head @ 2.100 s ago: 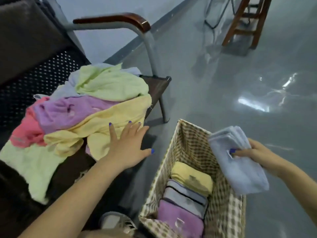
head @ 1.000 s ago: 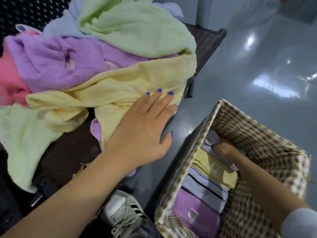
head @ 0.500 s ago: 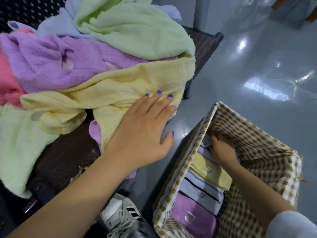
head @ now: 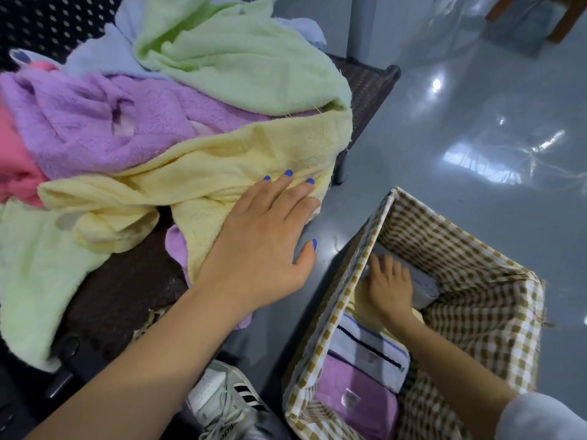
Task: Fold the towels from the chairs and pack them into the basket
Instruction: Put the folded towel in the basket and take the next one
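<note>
A heap of loose towels lies on the dark chair seat [head: 127, 281]: green [head: 241, 65], purple [head: 104, 122], yellow [head: 203, 176], pink [head: 16, 166] and pale blue. My left hand [head: 263, 236] rests flat with straight fingers on the yellow towel near the seat's front corner. My right hand [head: 389, 287] is down inside the checked basket [head: 476, 300], pressing the folded light-blue towel [head: 422, 285] at the far end of a row. Folded yellow, white striped [head: 368, 350] and purple [head: 355, 395] towels stand in the row below it.
The basket stands on the shiny grey floor [head: 460, 138] just right of the chair. My sneaker [head: 222, 401] is between chair and basket. A chair leg [head: 359, 23] rises at the back; wooden stool legs [head: 565, 17] stand at the far right.
My right hand carried the folded light-blue towel down into the basket and now presses it into place. My left hand has stayed on the yellow towel.
</note>
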Available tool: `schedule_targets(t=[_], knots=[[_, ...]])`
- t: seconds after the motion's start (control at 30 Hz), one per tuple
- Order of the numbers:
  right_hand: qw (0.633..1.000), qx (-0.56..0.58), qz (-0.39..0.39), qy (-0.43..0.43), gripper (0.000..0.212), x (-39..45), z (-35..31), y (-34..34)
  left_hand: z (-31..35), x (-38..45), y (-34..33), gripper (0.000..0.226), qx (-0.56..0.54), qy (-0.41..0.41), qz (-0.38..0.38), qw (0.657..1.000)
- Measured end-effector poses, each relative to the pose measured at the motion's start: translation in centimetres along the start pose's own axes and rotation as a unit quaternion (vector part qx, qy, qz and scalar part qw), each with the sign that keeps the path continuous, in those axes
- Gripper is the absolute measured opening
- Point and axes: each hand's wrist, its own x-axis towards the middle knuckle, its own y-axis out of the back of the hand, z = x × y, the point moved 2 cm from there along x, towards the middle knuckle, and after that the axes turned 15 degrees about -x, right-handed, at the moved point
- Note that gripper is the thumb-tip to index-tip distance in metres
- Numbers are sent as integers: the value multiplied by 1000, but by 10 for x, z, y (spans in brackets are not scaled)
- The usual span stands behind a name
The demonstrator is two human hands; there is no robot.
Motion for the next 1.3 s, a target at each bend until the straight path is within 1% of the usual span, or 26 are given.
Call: schedule_targets(t=[0.03,0.1,0.13,0.27,0.4,0.47,0.5,0.63,0.7,0.77,0.83,0.9,0.93,0.97,1.0,1.07,1.1,1.13,1.17,1.2,1.23,1.27,1.3], knots=[[999,27,19,-8,45,-8,-2,0,0,0,0,48,0,0,1,1000],[997,74,11,-28,39,-25,-6,-4,0,0,1,48,2,1,2,1000],[996,85,-13,-39,37,-28,-6,-5,0,1,1,48,2,3,1,1000],[995,73,-23,-62,46,-21,11,-14,0,1,1,47,2,4,-4,1000],[993,41,-101,-32,58,-5,23,-24,0,0,1,47,2,2,-3,1000],[984,22,-175,-25,59,9,25,-27,0,0,1,46,1,3,-3,1000],[980,22,-198,-20,60,14,24,-24,0,0,1,47,1,3,-3,1000],[975,40,-220,2,62,21,17,-13,0,-1,1,47,-1,2,0,1000],[960,106,-258,20,60,26,16,-18,0,-1,1,47,-2,2,1,1000],[930,224,-291,0,58,37,19,-21,0,0,1,46,-4,3,0,1000],[909,296,-291,-43,53,45,24,-11,-1,0,0,45,-7,3,1,1000],[884,358,-298,-43,47,49,27,-5,0,-1,-1,44,-8,3,-1,1000],[871,382,-306,-46,49,50,28,-4,-1,-1,-1,44,-8,3,-1,1000],[874,372,-311,-42,55,51,30,-6,-1,0,-1,45,-6,4,0,1000],[866,379,-321,-52,58,51,32,-8,-1,0,-1,45,-5,5,0,1000],[864,378,-329,-43,54,55,35,-9,-1,-1,-1,46,-5,9,-4,1000],[869,367,-331,-27,50,56,36,-8,-1,-1,0,46,-3,8,-4,1000],[866,374,-332,-11,45,56,35,-3,-1,0,0,46,-3,7,-4,1000],[872,365,-327,8,39,52,35,1,-1,0,0,45,-4,6,-5,1000],[886,344,-310,34,37,49,35,3,0,0,1,45,-6,6,-7,1000],[917,281,-279,45,39,45,36,2,0,0,1,45,-7,6,-7,1000],[953,192,-230,31,44,41,39,-4,0,-1,1,45,-7,6,-6,1000],[981,110,-159,8,44,34,39,-7,0,-1,1,46,-7,5,-5,1000]])
